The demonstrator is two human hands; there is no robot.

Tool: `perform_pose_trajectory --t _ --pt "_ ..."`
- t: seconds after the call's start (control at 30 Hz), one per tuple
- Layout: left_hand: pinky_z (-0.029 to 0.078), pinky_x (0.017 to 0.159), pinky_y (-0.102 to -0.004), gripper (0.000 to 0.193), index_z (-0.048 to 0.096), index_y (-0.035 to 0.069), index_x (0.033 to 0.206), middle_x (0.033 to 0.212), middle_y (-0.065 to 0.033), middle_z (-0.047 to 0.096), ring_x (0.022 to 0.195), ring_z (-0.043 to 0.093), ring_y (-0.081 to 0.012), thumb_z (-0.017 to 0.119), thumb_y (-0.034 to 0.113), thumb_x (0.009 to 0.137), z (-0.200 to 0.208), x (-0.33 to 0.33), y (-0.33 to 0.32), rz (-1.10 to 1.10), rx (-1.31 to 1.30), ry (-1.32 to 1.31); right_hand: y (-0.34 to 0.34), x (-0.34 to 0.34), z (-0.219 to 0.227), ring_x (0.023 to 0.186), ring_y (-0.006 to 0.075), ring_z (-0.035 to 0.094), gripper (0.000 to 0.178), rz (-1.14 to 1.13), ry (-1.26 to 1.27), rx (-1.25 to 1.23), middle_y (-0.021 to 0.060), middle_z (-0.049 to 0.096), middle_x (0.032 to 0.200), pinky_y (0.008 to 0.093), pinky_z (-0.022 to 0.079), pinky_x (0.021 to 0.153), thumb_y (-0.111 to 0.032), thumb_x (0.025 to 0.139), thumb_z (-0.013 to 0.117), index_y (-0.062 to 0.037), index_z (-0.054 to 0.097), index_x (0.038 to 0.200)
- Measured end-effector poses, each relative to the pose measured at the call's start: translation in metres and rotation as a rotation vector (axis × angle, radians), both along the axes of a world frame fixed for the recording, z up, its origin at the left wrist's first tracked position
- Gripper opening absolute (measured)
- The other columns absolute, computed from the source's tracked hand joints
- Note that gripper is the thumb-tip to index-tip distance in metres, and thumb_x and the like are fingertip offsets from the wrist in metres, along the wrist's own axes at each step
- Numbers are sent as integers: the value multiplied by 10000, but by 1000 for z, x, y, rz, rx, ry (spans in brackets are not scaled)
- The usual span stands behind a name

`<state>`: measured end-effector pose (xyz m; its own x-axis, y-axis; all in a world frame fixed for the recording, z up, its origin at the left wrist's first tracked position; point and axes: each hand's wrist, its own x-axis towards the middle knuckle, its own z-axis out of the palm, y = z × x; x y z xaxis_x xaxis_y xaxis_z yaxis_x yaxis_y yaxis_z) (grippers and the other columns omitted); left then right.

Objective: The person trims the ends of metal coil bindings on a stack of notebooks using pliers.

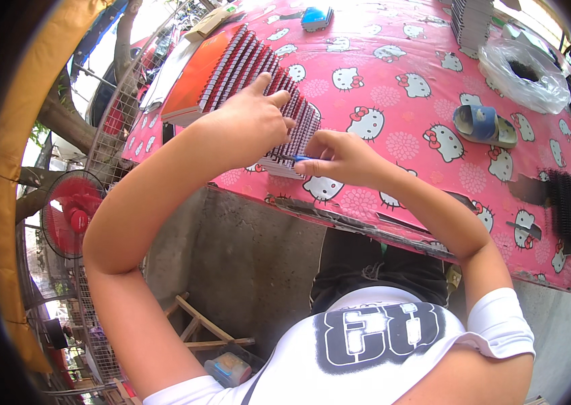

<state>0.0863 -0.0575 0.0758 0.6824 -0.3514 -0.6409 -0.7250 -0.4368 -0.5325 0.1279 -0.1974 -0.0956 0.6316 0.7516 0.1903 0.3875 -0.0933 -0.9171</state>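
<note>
A leaning row of spiral-bound notebooks (231,74) with red and orange covers lies at the table's left side, coils facing up. My left hand (248,125) rests across the coils, its fingers spread. At the near end of the row, my right hand (346,160) is closed in a pinch. Between its thumb and fingers is a small blue-handled tool (300,158), its thin dark tip pointing at the nearest notebooks' coils. The tool's exact kind is too small to tell, and my left hand hides part of the coils.
Pink patterned cloth (403,145) covers the table; its near edge is torn. To the right lie a blue-and-beige object (482,125), a clear plastic bag (527,77) and black binding coils (564,199). Another notebook stack (471,27) stands far right. A red fan (75,214) is at left.
</note>
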Motion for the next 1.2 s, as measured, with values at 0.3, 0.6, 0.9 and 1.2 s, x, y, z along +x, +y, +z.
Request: perform_pose_trajectory --t 0.3,0.6,0.9,1.2 --pt "157 1138 -502 317 692 169 1088 1289 54 577 1320 382 -194 594 67 805 -4 -16 8 -98 -76 -219 -79 -9 -49 1132 313 518 573 -193 -601 -533 132 587 1127 494 371 958 -440 716 748 -76 566 1120" --pt "403 986 -439 265 645 22 1102 1128 -114 656 1061 601 -277 651 94 847 -25 -109 20 -156 -1160 -907 -181 -107 72 1112 280 542 688 348 -9 313 141 588 1163 429 433 900 -380 717 772 -87 499 1276" --pt "453 860 -276 280 604 -26 1133 1042 -73 625 947 564 -105 616 152 918 -215 -85 66 994 -2303 -1318 -201 -147 92 1093 289 548 708 685 57 641 141 592 1155 427 438 893 -374 705 781 -86 494 1283" --pt "401 957 -372 509 458 -9 1240 1234 -124 475 1120 495 -231 533 396 942 -245 -49 81 1297 -2810 -1092 -224 -159 93 1074 297 554 728 765 69 706 142 596 1147 425 444 885 -368 692 791 -84 489 1291"
